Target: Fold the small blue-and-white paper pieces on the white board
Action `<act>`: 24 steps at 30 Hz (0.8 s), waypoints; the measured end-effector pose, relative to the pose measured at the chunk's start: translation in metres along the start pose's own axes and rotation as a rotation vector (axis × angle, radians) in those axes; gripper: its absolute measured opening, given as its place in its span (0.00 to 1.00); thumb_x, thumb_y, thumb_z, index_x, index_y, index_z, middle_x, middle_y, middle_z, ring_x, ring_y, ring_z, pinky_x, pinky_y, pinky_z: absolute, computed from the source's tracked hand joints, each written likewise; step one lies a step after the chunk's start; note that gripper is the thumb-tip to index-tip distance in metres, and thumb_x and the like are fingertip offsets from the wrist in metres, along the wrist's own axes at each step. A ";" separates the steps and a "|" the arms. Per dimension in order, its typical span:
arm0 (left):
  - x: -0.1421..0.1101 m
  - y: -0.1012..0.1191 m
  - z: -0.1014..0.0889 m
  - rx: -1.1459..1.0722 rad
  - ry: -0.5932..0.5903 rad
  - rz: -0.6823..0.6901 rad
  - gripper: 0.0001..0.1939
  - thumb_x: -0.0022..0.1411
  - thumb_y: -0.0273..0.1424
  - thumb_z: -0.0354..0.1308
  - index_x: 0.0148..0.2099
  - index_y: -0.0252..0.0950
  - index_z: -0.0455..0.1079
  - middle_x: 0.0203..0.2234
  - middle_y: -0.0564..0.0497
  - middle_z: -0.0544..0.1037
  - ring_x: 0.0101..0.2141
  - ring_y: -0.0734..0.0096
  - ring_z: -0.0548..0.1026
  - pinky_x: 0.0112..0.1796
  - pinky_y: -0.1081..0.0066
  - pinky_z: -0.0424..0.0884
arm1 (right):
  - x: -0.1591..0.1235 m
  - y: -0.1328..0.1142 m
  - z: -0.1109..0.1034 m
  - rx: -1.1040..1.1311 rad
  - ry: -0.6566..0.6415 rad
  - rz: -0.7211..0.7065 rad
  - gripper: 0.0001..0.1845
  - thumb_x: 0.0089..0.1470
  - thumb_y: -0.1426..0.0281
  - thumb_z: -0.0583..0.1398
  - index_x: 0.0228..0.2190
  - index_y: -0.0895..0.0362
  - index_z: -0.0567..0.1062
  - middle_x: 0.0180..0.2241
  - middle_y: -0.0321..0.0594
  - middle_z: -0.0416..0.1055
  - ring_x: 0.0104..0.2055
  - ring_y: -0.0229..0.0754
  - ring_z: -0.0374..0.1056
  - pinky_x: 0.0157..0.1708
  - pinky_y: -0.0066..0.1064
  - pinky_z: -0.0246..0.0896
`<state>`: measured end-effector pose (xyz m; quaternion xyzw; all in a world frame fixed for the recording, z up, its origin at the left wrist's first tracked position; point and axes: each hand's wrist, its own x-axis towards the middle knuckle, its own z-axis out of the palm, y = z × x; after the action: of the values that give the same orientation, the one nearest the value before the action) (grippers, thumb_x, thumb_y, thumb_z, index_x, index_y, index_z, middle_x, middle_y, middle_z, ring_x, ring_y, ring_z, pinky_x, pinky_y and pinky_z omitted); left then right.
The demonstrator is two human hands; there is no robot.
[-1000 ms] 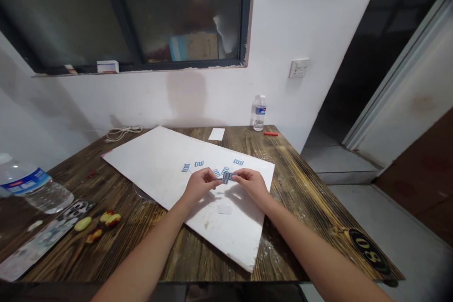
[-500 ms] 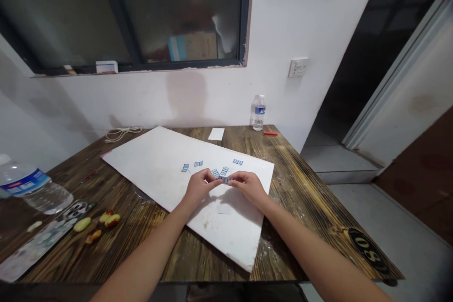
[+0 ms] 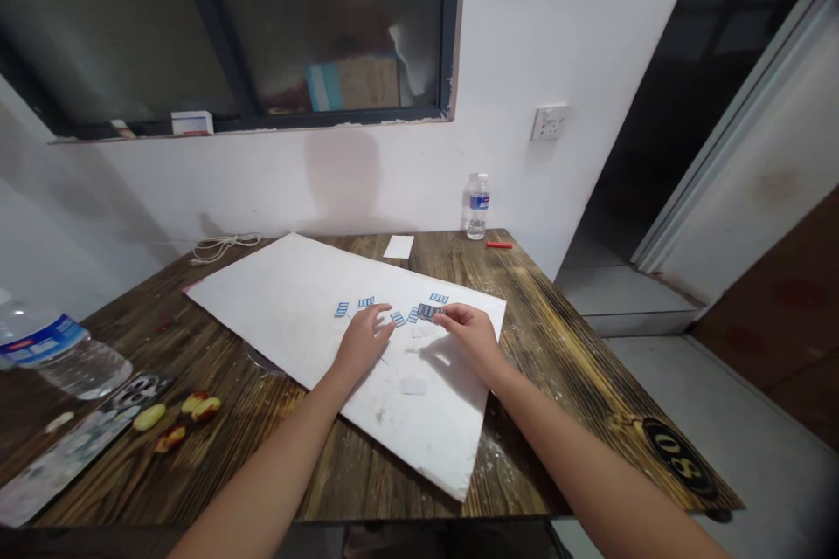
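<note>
1. Two things lay at the near left of the wooden table (image 3: pixel 262 445): a plastic water bottle (image 3: pixel 62 351) at its left edge and, to its right, some pieces of red fruit (image 3: pixel 197 409).
2. Our left hand (image 3: pixel 360 345) was spread, its fingertips (image 3: pixel 386 323) down on the white foam board (image 3: pixel 275 297). It pinched nothing that we could see and sat just near a loose row of small blue-printed pieces (image 3: pixel 365 302).
3. At the far right end of that row, a darker piece (image 3: pixel 426 311) lay on the board, well inside its edges.
4. Our right hand (image 3: pixel 472 336) reached it, the fingertips (image 3: pixel 442 313) touching its right end; we could not tell whether they pinched it.
5. Beyond, on the far table edge, stood a small water bottle (image 3: pixel 478 206), with a red stick (image 3: pixel 499 244) to its right.
6. We judged the step in hand to be laying out pieces singly; the next move called for a clean release, sparing the neighbouring pieces.
</note>
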<state>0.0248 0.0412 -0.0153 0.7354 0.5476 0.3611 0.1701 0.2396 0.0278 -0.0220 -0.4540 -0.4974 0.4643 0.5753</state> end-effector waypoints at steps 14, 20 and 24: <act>-0.001 0.005 -0.009 0.360 -0.122 0.135 0.09 0.60 0.32 0.54 0.37 0.40 0.76 0.36 0.49 0.79 0.42 0.61 0.73 0.45 0.62 0.66 | 0.001 0.000 -0.001 -0.016 0.024 0.004 0.16 0.38 0.59 0.68 0.28 0.58 0.78 0.27 0.40 0.76 0.29 0.42 0.68 0.30 0.32 0.60; -0.002 -0.008 0.000 0.502 -0.080 0.052 0.22 0.59 0.42 0.57 0.53 0.40 0.70 0.57 0.44 0.68 0.57 0.50 0.62 0.52 0.54 0.61 | 0.001 0.002 -0.002 -0.028 0.027 0.003 0.16 0.39 0.59 0.67 0.28 0.57 0.78 0.26 0.40 0.76 0.29 0.42 0.68 0.30 0.32 0.60; -0.003 -0.010 0.003 0.547 -0.106 0.037 0.20 0.60 0.44 0.56 0.53 0.47 0.71 0.57 0.48 0.69 0.57 0.51 0.62 0.53 0.53 0.60 | 0.002 0.005 -0.001 -0.047 0.017 -0.008 0.15 0.39 0.59 0.67 0.28 0.57 0.78 0.26 0.40 0.76 0.28 0.42 0.68 0.30 0.32 0.60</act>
<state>0.0197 0.0419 -0.0246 0.7819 0.6014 0.1640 -0.0128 0.2406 0.0304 -0.0272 -0.4693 -0.5051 0.4461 0.5706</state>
